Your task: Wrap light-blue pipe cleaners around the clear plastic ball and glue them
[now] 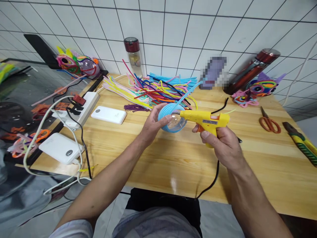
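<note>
The floor (pixel 218 219) closest to my camera is pale and smooth. Just past it is the table (pixel 160 165), made of shiny yellow wood with soft stripes running across it. Over it I have my right hand (pixel 226 145) wrapped around a yellow plastic glue gun (pixel 210 124), one finger by the orange trigger. I can't tell if it is squeezed. My left hand (pixel 151 125) pinches a blue coil (pixel 164 117), thumb in front. The coil is wound in neat rings around a clear round shell (pixel 175 122), held up over the middle of the table. The gun's tip is right by the rings; I can't tell if they touch.

To the left sit two smooth white power banks (pixel 59 148) and a boxy white power strip (pixel 86 109) with plugs in it. To the right lie scissors (pixel 269 125) with round orange handles and green and yellow pliers (pixel 300 143). Farther back is a messy heap of fuzzy, bendy pipe cleaners (pixel 165 91) in many colors. Behind it stand a see-through bottle (pixel 135 61) and, to the right, a shiny red flask (pixel 255 71). Last comes the wall (pixel 175 29), white tiles with dark lines.
</note>
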Demonstrator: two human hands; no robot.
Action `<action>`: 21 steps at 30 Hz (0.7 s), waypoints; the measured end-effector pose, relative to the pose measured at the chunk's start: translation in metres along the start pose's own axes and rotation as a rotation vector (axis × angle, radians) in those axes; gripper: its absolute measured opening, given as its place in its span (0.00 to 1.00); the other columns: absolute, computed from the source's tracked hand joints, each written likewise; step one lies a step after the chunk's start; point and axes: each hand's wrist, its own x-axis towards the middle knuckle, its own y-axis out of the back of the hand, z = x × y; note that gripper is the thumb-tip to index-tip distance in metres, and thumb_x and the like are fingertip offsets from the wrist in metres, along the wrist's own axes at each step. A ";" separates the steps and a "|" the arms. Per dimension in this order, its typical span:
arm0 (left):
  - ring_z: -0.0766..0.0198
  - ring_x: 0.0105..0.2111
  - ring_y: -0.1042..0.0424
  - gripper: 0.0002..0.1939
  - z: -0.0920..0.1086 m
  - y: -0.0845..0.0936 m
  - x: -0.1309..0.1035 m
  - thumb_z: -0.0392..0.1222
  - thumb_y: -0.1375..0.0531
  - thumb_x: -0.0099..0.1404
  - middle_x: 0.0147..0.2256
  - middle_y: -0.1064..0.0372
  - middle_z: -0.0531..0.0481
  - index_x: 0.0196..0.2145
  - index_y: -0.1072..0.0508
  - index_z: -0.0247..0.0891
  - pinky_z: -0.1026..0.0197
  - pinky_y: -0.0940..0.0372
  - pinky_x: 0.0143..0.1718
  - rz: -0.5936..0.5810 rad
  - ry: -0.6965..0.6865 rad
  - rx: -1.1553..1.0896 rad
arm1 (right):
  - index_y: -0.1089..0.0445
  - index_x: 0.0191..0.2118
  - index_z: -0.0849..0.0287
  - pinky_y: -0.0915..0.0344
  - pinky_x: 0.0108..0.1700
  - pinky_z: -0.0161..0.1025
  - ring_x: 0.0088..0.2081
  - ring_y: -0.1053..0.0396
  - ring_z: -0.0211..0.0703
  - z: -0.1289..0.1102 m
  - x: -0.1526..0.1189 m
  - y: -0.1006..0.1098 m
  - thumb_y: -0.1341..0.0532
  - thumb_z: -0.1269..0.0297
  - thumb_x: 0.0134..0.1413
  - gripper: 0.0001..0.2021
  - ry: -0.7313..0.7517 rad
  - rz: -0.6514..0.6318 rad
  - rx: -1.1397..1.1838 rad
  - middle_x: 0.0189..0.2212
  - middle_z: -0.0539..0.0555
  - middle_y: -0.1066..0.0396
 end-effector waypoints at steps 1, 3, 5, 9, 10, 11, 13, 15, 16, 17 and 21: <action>0.47 0.62 0.26 0.39 0.000 0.000 0.000 0.61 0.24 0.59 0.61 0.25 0.43 0.61 0.29 0.43 0.49 0.32 0.63 -0.003 -0.002 -0.001 | 0.21 0.45 0.53 0.25 0.49 0.52 0.46 0.21 0.55 0.000 0.000 0.000 0.33 0.52 0.68 0.10 -0.001 -0.003 -0.006 0.41 0.56 0.19; 0.47 0.61 0.26 0.39 0.000 0.000 0.000 0.61 0.23 0.59 0.61 0.25 0.43 0.61 0.29 0.43 0.49 0.32 0.64 -0.010 0.000 -0.005 | 0.21 0.45 0.53 0.25 0.48 0.51 0.46 0.21 0.55 0.000 0.000 0.000 0.33 0.52 0.68 0.10 -0.002 -0.007 -0.020 0.40 0.56 0.19; 0.48 0.61 0.26 0.40 0.000 0.000 0.000 0.61 0.23 0.58 0.61 0.24 0.43 0.61 0.29 0.43 0.49 0.32 0.64 -0.010 -0.002 -0.008 | 0.21 0.45 0.53 0.25 0.46 0.51 0.46 0.21 0.56 0.000 0.000 0.000 0.33 0.52 0.68 0.11 0.002 -0.008 -0.035 0.40 0.56 0.20; 0.48 0.61 0.26 0.39 -0.001 0.001 0.000 0.61 0.23 0.59 0.61 0.24 0.43 0.61 0.29 0.43 0.48 0.32 0.64 -0.002 -0.014 0.006 | 0.21 0.45 0.53 0.25 0.46 0.51 0.45 0.21 0.55 -0.002 0.000 0.000 0.34 0.51 0.68 0.12 0.013 -0.005 -0.059 0.39 0.56 0.20; 0.48 0.61 0.26 0.39 -0.002 0.001 0.000 0.61 0.23 0.59 0.61 0.24 0.43 0.61 0.29 0.43 0.48 0.32 0.64 -0.003 -0.015 0.010 | 0.21 0.45 0.53 0.24 0.47 0.52 0.45 0.21 0.55 -0.002 0.000 0.000 0.34 0.51 0.68 0.12 0.016 -0.002 -0.063 0.39 0.56 0.20; 0.48 0.61 0.26 0.39 -0.002 0.001 0.000 0.61 0.23 0.59 0.61 0.24 0.43 0.61 0.29 0.43 0.48 0.32 0.64 -0.003 -0.016 0.015 | 0.21 0.45 0.53 0.24 0.48 0.52 0.45 0.21 0.55 -0.003 -0.001 0.000 0.34 0.50 0.68 0.12 0.020 0.000 -0.067 0.39 0.56 0.20; 0.48 0.60 0.26 0.39 -0.002 0.001 0.000 0.61 0.23 0.58 0.59 0.24 0.43 0.61 0.29 0.42 0.48 0.31 0.63 -0.001 -0.023 0.026 | 0.21 0.44 0.53 0.24 0.50 0.54 0.44 0.21 0.55 -0.003 -0.001 0.000 0.33 0.50 0.68 0.12 0.026 0.004 -0.079 0.38 0.55 0.20; 0.48 0.60 0.26 0.39 -0.002 0.001 0.000 0.61 0.24 0.59 0.59 0.24 0.43 0.61 0.29 0.42 0.48 0.31 0.64 -0.001 -0.033 0.036 | 0.21 0.44 0.53 0.25 0.51 0.54 0.44 0.21 0.55 -0.003 -0.001 0.000 0.34 0.50 0.68 0.12 0.027 0.005 -0.099 0.39 0.55 0.20; 0.48 0.60 0.26 0.39 -0.001 0.001 0.000 0.61 0.24 0.59 0.59 0.24 0.43 0.61 0.29 0.42 0.48 0.31 0.64 -0.002 -0.038 0.040 | 0.21 0.44 0.53 0.25 0.52 0.54 0.44 0.21 0.54 -0.003 -0.002 0.000 0.34 0.50 0.68 0.12 0.028 0.007 -0.111 0.39 0.55 0.20; 0.48 0.61 0.26 0.38 -0.001 0.001 0.000 0.61 0.24 0.60 0.60 0.24 0.43 0.61 0.29 0.42 0.48 0.32 0.64 -0.004 -0.040 0.043 | 0.21 0.44 0.53 0.25 0.52 0.54 0.43 0.21 0.54 -0.003 -0.002 0.000 0.34 0.51 0.68 0.12 0.029 0.008 -0.121 0.39 0.55 0.19; 0.47 0.61 0.26 0.39 -0.002 0.002 0.000 0.61 0.24 0.60 0.60 0.25 0.42 0.61 0.29 0.42 0.48 0.31 0.64 -0.006 -0.039 0.056 | 0.22 0.44 0.53 0.25 0.49 0.52 0.41 0.21 0.52 -0.002 -0.003 0.001 0.35 0.51 0.69 0.11 0.030 0.007 -0.149 0.41 0.55 0.18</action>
